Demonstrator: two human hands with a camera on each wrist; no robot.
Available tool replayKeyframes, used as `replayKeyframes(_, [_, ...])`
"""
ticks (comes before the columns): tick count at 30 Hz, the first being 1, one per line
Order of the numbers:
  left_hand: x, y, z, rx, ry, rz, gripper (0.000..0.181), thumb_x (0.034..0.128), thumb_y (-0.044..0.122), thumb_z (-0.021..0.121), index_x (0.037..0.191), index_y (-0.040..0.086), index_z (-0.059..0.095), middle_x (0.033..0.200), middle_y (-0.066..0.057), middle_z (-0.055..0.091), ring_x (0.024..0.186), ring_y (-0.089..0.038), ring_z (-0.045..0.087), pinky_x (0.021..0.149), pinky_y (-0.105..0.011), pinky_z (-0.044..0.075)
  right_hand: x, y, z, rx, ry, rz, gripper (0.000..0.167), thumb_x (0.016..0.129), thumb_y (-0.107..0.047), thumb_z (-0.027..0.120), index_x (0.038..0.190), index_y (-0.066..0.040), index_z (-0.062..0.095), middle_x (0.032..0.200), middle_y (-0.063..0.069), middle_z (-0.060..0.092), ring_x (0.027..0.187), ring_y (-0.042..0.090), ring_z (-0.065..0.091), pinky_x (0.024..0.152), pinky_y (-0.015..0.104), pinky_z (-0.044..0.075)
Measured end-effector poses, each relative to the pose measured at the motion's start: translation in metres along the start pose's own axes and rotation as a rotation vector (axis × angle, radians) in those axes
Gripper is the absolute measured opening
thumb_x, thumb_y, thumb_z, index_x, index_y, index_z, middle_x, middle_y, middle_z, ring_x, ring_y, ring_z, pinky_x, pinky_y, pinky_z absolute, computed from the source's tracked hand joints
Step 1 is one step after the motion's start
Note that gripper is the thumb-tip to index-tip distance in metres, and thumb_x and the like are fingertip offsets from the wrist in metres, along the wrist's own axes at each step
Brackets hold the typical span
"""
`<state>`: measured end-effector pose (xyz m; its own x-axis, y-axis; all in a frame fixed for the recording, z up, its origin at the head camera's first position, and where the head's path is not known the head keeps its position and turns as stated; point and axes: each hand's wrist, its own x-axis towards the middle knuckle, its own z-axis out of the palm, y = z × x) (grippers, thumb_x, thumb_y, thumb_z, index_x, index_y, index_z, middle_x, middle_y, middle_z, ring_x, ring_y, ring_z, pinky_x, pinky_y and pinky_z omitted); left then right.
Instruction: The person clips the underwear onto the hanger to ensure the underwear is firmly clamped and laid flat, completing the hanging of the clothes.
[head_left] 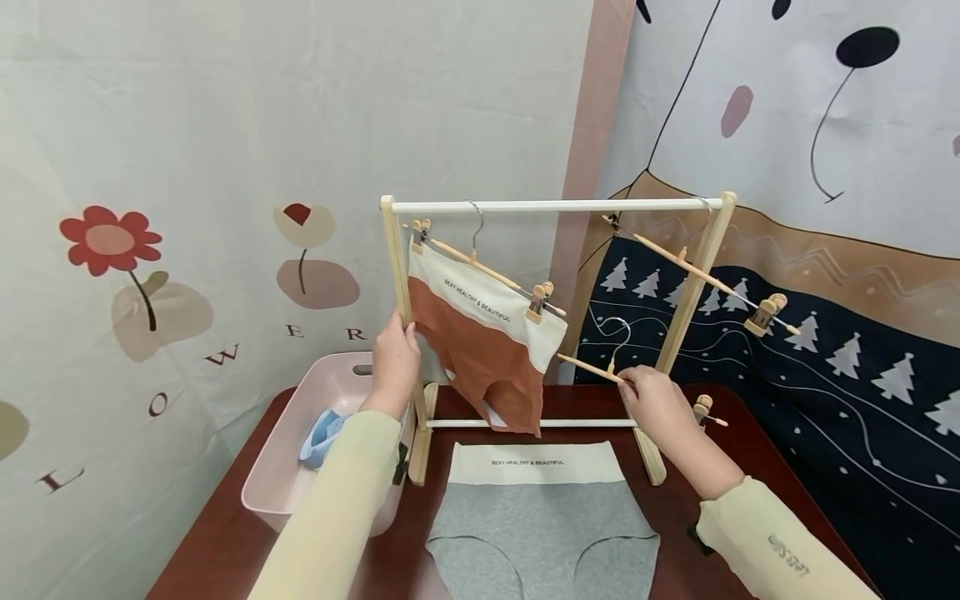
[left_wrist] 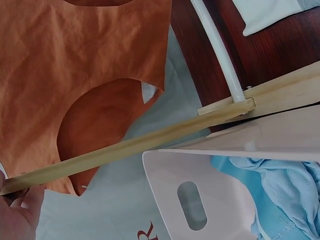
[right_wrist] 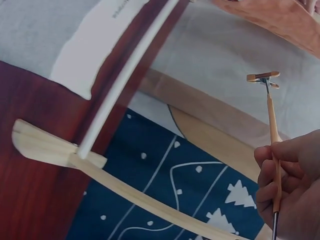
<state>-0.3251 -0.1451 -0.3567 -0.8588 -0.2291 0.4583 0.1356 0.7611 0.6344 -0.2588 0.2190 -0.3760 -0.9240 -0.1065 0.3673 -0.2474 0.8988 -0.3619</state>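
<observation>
My left hand (head_left: 395,364) grips the left wooden post (left_wrist: 125,149) of a small rack, whose white top bar (head_left: 555,206) carries two hangers. From one, by its clips, hangs a rust-and-white pair of briefs (head_left: 480,333); the other hanger (head_left: 697,271), at the right end, holds nothing. In my right hand (head_left: 656,408) is a loose wooden clip hanger (right_wrist: 272,117), pinched at its middle with its metal hook (head_left: 617,337) up, below the top bar and near the right post. Grey-and-white briefs (head_left: 540,521) lie flat on the table before the rack.
A pink basket (head_left: 262,475) with blue cloth (head_left: 322,435) inside stands left of the rack on the dark red table (head_left: 217,542). Behind hang a pale printed curtain and, to the right, a navy cloth with white trees (head_left: 847,358).
</observation>
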Motion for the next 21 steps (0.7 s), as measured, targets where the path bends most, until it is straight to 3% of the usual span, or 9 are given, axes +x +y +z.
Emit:
replayKeyframes(10, [0.0,0.0,0.0,0.008,-0.004,0.0,0.036,0.1013,0.019,0.042,0.131,-0.001,0.044,0.114,-0.026,0.059,0.107,-0.04,0.058,0.087,-0.05,0.048,-0.02,0.017,0.022,-0.027,-0.055,0.009,0.02,0.09,-0.008,0.062,0.106,0.002,0.067,0.096,0.016,0.066,0.073,0.021,0.06,0.058,0.032,0.049])
replayKeyframes(14, [0.0,-0.001,0.001,0.014,0.007,0.008,0.035,0.1012,0.018,0.042,0.13,-0.001,0.044,0.113,-0.026,0.06,0.106,-0.041,0.059,0.086,-0.05,0.048,-0.029,0.028,0.035,0.009,-0.1,0.031,0.014,0.088,-0.006,0.063,0.099,0.0,0.069,0.093,0.015,0.066,0.069,0.019,0.057,0.056,0.03,0.048])
replayKeyframes(21, [0.001,-0.001,0.001,0.017,0.009,0.011,0.038,0.1009,0.019,0.042,0.133,-0.002,0.042,0.114,-0.027,0.06,0.106,-0.041,0.059,0.086,-0.05,0.048,-0.039,0.042,0.058,0.056,-0.162,0.061,0.017,0.089,-0.007,0.063,0.103,-0.002,0.07,0.097,0.015,0.067,0.062,0.013,0.05,0.048,0.024,0.04])
